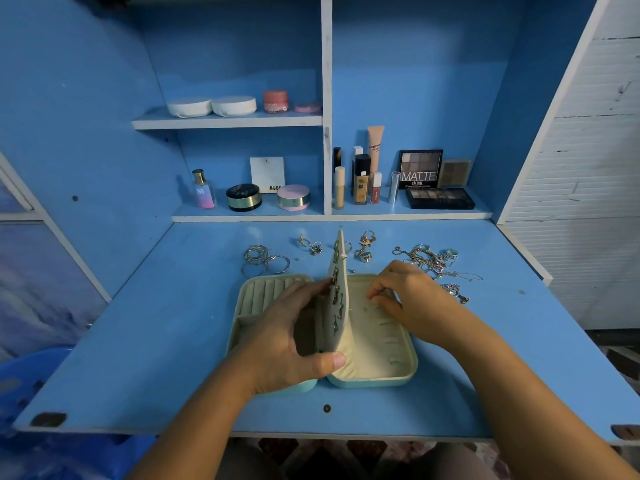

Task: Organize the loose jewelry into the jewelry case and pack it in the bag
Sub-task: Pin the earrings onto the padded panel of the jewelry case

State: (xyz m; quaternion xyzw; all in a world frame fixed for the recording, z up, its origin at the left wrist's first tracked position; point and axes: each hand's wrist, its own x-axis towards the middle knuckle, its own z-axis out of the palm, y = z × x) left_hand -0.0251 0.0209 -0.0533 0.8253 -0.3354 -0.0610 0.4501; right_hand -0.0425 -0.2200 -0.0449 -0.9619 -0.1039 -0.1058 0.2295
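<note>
Blue desk [138, 341]: is carrying the open jewelry case [381, 382]; loose jewelry [429, 261] is lying just behind.
Left hand [287, 334]: is gripping the middle flap [341, 265] upright, so the right side is showing.
Right hand [405, 296]: is curling there; cannot tell if holding anything.

The mint case [381, 374] is lying open on the desk [138, 341], its cream flap [341, 268] standing upright and carrying earrings [335, 296]. Beyond it, hoops [263, 261], rings [311, 245] and tangled chains [433, 261] are lying loose.
</note>
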